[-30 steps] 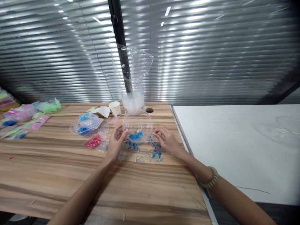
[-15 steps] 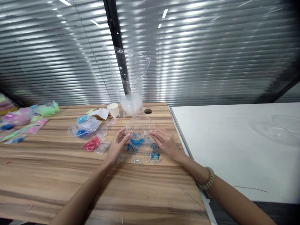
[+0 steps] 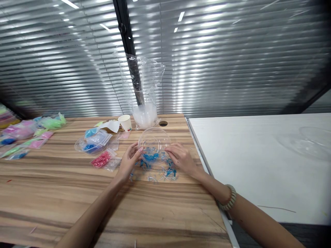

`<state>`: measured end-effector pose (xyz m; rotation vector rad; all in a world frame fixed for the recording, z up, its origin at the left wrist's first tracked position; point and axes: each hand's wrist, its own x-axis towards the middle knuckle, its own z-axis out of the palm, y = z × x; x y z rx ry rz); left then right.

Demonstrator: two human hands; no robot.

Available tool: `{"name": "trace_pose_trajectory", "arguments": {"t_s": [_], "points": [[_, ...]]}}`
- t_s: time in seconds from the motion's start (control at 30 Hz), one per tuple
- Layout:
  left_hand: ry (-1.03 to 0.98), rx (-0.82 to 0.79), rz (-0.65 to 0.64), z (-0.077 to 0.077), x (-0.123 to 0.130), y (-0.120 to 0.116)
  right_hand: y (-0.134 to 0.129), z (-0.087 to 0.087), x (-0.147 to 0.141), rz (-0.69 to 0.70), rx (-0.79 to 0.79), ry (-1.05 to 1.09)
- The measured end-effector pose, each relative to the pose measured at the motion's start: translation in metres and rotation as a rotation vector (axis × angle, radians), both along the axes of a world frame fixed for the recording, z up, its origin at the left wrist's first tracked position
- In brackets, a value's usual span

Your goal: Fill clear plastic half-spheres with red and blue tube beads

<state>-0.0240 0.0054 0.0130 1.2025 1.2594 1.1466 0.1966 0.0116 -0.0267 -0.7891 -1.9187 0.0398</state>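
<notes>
A clear round plastic bowl [image 3: 154, 136] is tilted over the wooden table, its inside facing me. My left hand [image 3: 129, 159] grips its left rim, thumb in front. At the right rim, the fingers of my right hand [image 3: 181, 157] are pinched together on the edge; whether a small piece is also between them I cannot tell. Blue tube-like pieces [image 3: 150, 157] show in the lower part of the bowl; some may lie behind its clear wall. More blue and clear pieces [image 3: 170, 173] lie scattered beneath and in front of it.
To the left lie a bag of red pieces [image 3: 101, 159], a clear dish with blue bags [image 3: 90, 148] and coloured bags [image 3: 24, 129]. A paper cup [image 3: 125, 123] and bagged bowls [image 3: 145, 115] stand at the back. A white table [image 3: 245, 162] adjoins on the right.
My right fingertips have shifted very slightly along the right rim. The bowl and my left hand keep nearly the same position.
</notes>
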Motion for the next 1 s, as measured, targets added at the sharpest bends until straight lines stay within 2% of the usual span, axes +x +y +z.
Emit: {"name": "trace_pose_trajectory", "arguments": {"t_s": [0.47,1.0], "points": [[0.007,-0.009,0.009,0.0020,0.0006,-0.0012,-0.0020,0.0036,-0.0008,0.011,-0.004,-0.029],[0.007,-0.019,-0.008,0.0041,0.0030,-0.0026,-0.0004,-0.0027,-0.0028,0.026,0.007,-0.061]]}}
